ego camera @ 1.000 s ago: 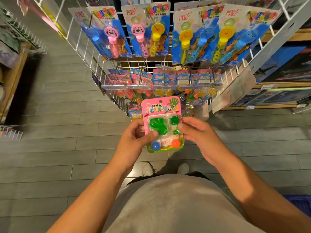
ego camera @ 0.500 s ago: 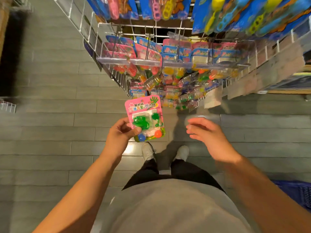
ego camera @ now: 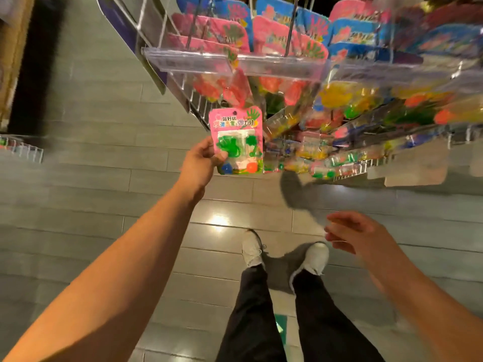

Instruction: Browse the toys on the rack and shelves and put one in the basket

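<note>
The wire rack (ego camera: 300, 64) is cut off by the top and right edges; motion blur smears its hanging toy packs (ego camera: 366, 105), leaving their print unreadable. The left hand (ego camera: 201, 163) covers the lower left corner of the pink toy card (ego camera: 236, 142). The right hand (ego camera: 358, 236) is blurred; its finger pose is indistinct.

The person has two bare arms with no sleeves showing and no watch or rings. The long black trousers (ego camera: 264, 317) go down to the ankles. The white lace-up shoes (ego camera: 252, 248) have rounded toes, and one has a dark edge along its sole.
</note>
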